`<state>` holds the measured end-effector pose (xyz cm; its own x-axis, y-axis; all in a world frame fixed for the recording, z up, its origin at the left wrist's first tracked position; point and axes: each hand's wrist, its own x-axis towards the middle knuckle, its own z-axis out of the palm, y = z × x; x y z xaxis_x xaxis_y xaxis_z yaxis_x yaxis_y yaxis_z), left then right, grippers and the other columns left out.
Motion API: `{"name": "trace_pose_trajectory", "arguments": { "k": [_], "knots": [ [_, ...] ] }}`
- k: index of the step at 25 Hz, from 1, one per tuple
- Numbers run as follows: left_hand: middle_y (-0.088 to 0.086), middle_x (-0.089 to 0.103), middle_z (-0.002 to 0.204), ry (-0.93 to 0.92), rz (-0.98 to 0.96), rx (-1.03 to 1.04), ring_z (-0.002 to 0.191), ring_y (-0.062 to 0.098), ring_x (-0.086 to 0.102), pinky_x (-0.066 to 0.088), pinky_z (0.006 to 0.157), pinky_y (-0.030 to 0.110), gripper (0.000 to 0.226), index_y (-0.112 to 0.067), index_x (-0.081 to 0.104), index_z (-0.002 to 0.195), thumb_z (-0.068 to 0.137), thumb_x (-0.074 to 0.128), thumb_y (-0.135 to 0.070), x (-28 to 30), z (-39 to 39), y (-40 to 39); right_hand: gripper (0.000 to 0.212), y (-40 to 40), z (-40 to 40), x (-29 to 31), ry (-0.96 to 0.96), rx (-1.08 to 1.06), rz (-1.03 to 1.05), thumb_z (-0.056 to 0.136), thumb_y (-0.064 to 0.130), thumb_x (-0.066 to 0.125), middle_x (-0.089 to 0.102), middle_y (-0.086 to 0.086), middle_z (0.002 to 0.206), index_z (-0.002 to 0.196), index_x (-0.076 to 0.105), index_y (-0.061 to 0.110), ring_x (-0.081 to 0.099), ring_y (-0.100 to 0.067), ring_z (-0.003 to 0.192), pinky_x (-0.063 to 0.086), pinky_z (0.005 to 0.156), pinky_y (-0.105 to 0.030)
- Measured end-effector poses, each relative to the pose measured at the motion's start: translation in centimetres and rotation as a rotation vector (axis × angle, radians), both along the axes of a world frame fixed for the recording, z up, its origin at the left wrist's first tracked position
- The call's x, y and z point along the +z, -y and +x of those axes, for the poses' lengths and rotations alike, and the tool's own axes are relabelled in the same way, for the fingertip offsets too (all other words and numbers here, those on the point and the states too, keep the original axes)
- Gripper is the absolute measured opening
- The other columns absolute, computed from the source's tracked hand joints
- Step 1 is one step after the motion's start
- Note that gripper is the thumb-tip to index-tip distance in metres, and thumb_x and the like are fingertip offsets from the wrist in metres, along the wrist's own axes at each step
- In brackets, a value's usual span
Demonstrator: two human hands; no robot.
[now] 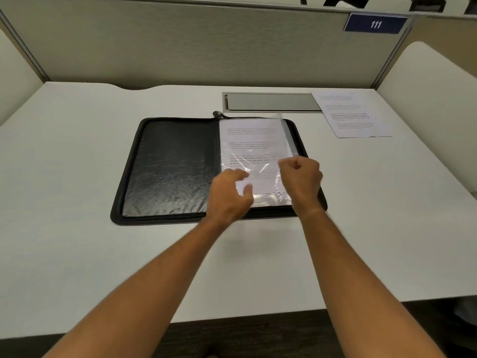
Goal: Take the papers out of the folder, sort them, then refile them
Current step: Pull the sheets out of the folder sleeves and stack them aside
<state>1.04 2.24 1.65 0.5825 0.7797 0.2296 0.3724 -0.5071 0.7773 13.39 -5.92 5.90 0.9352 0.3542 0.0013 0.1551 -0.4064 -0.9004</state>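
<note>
Papers in a clear sleeve (251,151) lie in the open zip folder (170,166) — removal underway. Left hand (228,195) rests loosely spread on the sleeve; right hand (300,177), curled, pinches its edge — next, slide a sheet free.

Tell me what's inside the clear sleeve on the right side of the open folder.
The clear sleeve holds a printed paper. Both hands, left hand and right hand, cover its lower part; sheets behind it cannot be seen.

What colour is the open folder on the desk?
Black, with a slightly shiny, creased inner lining; the folder shows clearly in the head view.
</note>
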Motion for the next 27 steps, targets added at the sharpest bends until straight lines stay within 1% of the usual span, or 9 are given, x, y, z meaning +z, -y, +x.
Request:
{"name": "trace_pose_trajectory", "arguments": {
  "k": [4, 7, 9, 11, 14, 17, 21, 24, 27],
  "knots": [
    [-0.001, 0.070, 0.094, 0.103, -0.426, 0.067, 0.089, 0.012, 0.066, 0.057, 0.087, 0.037, 0.026, -0.014, 0.069, 0.097, 0.088, 0.068, -0.039, 4.5, 1.5, -3.4, 0.013, -2.0, -2.7, 0.3, 0.114, 0.287, 0.065, 0.089, 0.024, 0.071, 0.076, 0.002, 0.100, 0.098, 0.077, 0.016, 0.064, -0.006, 0.095, 0.048, 0.089, -0.022],
    [0.003, 0.067, 0.094, -0.060, -0.353, 0.049, 0.086, 0.015, 0.066, 0.056, 0.077, 0.032, 0.046, -0.009, 0.066, 0.097, 0.079, 0.072, -0.052, 6.8, 3.0, -4.4, 0.024, -2.7, -4.3, 0.5, 0.122, 0.468, 0.032, 0.089, 0.023, 0.072, 0.074, 0.000, 0.111, 0.111, 0.075, 0.012, 0.057, 0.001, 0.097, 0.047, 0.092, -0.022],
    [0.006, 0.067, 0.088, -0.139, -0.204, 0.123, 0.082, 0.020, 0.067, 0.058, 0.074, 0.036, 0.027, -0.005, 0.067, 0.089, 0.080, 0.072, -0.030, 7.3, 3.1, -5.0, 0.028, -2.5, -4.5, 0.5, 0.090, 0.553, 0.046, 0.088, 0.023, 0.072, 0.073, 0.001, 0.114, 0.113, 0.074, 0.013, 0.059, 0.001, 0.101, 0.048, 0.093, -0.021],
    [0.010, 0.069, 0.085, -0.141, -0.168, 0.210, 0.080, 0.025, 0.070, 0.061, 0.073, 0.041, 0.009, -0.002, 0.068, 0.085, 0.081, 0.064, -0.009, 7.6, 2.1, -6.0, 0.027, -1.8, -3.7, 0.2, 0.038, 0.496, 0.081, 0.087, 0.024, 0.072, 0.072, 0.002, 0.118, 0.113, 0.075, 0.016, 0.059, -0.004, 0.110, 0.047, 0.098, -0.025],
    [0.011, 0.071, 0.087, -0.139, -0.187, 0.376, 0.079, 0.025, 0.070, 0.061, 0.070, 0.038, 0.012, -0.004, 0.071, 0.087, 0.085, 0.060, -0.010, 7.2, -1.5, -8.4, 0.033, -0.3, -2.0, -1.3, 0.051, 0.288, -0.009, 0.088, 0.018, 0.067, 0.068, -0.004, 0.124, 0.121, 0.070, 0.011, 0.061, -0.016, 0.116, 0.047, 0.103, -0.031],
    [0.011, 0.068, 0.094, -0.229, -0.160, 0.532, 0.084, 0.028, 0.065, 0.054, 0.072, 0.033, 0.015, -0.010, 0.070, 0.087, 0.079, 0.058, -0.007, 6.6, -6.2, -10.8, 0.034, 1.7, -1.0, -3.5, 0.106, 0.128, -0.185, 0.090, 0.011, 0.060, 0.065, -0.013, 0.128, 0.122, 0.066, 0.002, 0.060, -0.028, 0.117, 0.047, 0.093, -0.028],
    [0.012, 0.059, 0.092, -0.373, -0.182, 0.678, 0.100, 0.039, 0.062, 0.051, 0.081, 0.039, 0.018, -0.013, 0.059, 0.092, 0.077, 0.063, -0.004, 5.6, -10.8, -11.4, 0.025, 3.2, 0.3, -5.8, 0.127, -0.020, -0.422, 0.082, 0.010, 0.059, 0.065, -0.021, 0.112, 0.102, 0.068, -0.001, 0.058, -0.041, 0.102, 0.046, 0.079, -0.035],
    [0.017, 0.060, 0.106, -0.462, -0.088, 0.678, 0.104, 0.039, 0.059, 0.050, 0.084, 0.043, 0.040, -0.008, 0.056, 0.115, 0.077, 0.066, -0.008, 4.5, -11.3, -11.3, 0.019, 3.5, 0.9, -5.7, 0.112, -0.101, -0.385, 0.086, 0.009, 0.059, 0.067, -0.020, 0.104, 0.098, 0.069, -0.001, 0.061, -0.042, 0.099, 0.050, 0.079, -0.038],
    [0.017, 0.059, 0.115, -0.431, 0.107, 0.501, 0.108, 0.036, 0.057, 0.049, 0.093, 0.047, 0.043, -0.011, 0.060, 0.120, 0.077, 0.066, -0.013, 3.4, -8.9, -10.2, 0.016, 3.8, 1.4, -4.9, 0.044, -0.153, -0.299, 0.091, 0.008, 0.062, 0.070, -0.016, 0.109, 0.103, 0.073, 0.005, 0.065, -0.038, 0.101, 0.050, 0.079, -0.034]
  ]
}}
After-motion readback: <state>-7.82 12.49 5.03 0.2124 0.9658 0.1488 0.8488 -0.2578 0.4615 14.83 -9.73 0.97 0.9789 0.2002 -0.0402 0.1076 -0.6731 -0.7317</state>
